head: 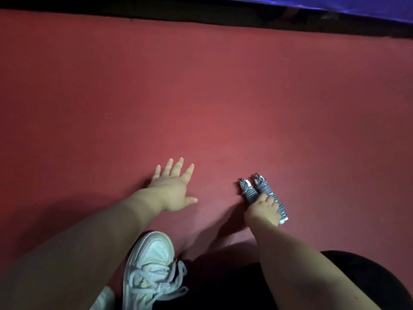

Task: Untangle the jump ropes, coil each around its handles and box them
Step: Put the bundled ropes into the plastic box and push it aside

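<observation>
A grey jump rope [252,190] lies on the red floor, wound tightly around its two handles, which sit side by side with white ends showing. My right hand [264,211] grips the near half of this bundle, fingers curled over it. My left hand [172,186] lies flat on the floor to the left of the bundle, fingers spread and straight, holding nothing. No box and no other rope are in view.
Red carpeted floor [201,97] fills most of the view. A dark strip and a blue-purple edge [335,5] run along the far side. My white laced sneaker [149,269] and a dark-clothed knee [357,280] are at the bottom.
</observation>
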`<act>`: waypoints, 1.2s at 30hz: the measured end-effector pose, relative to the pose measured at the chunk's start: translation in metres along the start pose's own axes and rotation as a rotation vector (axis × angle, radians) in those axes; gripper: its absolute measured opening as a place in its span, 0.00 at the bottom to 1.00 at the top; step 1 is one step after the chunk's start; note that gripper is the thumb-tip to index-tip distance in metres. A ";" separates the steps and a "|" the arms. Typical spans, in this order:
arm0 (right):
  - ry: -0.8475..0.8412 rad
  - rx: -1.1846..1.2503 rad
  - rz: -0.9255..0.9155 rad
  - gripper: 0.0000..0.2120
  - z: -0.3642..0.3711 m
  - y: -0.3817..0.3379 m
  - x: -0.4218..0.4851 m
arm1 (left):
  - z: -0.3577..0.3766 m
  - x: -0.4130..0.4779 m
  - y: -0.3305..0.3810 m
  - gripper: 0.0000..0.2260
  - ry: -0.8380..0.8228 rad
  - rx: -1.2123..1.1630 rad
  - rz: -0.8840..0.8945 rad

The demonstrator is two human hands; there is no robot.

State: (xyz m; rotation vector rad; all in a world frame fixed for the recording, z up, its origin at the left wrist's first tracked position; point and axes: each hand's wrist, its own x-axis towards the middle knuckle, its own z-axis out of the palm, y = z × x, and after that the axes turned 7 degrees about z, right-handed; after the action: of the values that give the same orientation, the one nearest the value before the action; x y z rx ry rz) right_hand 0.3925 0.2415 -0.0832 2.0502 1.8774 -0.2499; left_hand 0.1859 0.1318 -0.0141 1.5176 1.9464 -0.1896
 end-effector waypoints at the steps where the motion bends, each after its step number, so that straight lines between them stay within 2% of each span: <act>1: 0.001 0.008 0.007 0.16 0.000 0.003 0.004 | 0.001 0.000 -0.003 0.39 -0.007 -0.002 -0.005; 6: -0.053 0.025 -0.086 0.19 -0.014 0.000 0.009 | 0.003 -0.001 -0.017 0.38 -0.005 -0.021 -0.025; 9: -0.084 0.174 -0.309 0.21 -0.032 -0.023 -0.005 | -0.002 -0.004 -0.025 0.36 0.043 -0.045 -0.004; 13: -0.162 0.412 -0.612 0.29 -0.060 -0.059 -0.041 | -0.020 -0.017 -0.042 0.38 0.173 -0.100 0.004; 18: -0.178 0.313 -0.929 0.19 -0.083 -0.099 -0.090 | -0.054 -0.056 -0.078 0.37 0.363 -0.256 0.089; 21: -0.149 0.268 -1.061 0.18 -0.094 -0.131 -0.123 | -0.068 -0.089 -0.109 0.32 0.363 -0.193 0.090; 24: -0.112 0.230 -1.168 0.20 -0.107 -0.174 -0.162 | -0.076 -0.129 -0.149 0.25 0.302 -0.083 0.038; 29: -0.033 0.120 -1.432 0.19 -0.121 -0.261 -0.248 | -0.083 -0.218 -0.230 0.22 0.298 -0.009 -0.080; 32: 0.013 0.071 -1.573 0.19 -0.120 -0.317 -0.307 | -0.083 -0.275 -0.288 0.20 0.341 -0.044 -0.169; 36: -0.025 0.041 -1.691 0.19 -0.110 -0.392 -0.380 | -0.070 -0.336 -0.364 0.20 0.383 -0.082 -0.347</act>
State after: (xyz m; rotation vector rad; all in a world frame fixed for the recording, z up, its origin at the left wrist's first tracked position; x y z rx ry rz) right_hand -0.0472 -0.0463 0.1013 -0.0416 2.9860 -0.6379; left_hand -0.1340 -0.2237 0.1331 1.2187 2.4842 0.0384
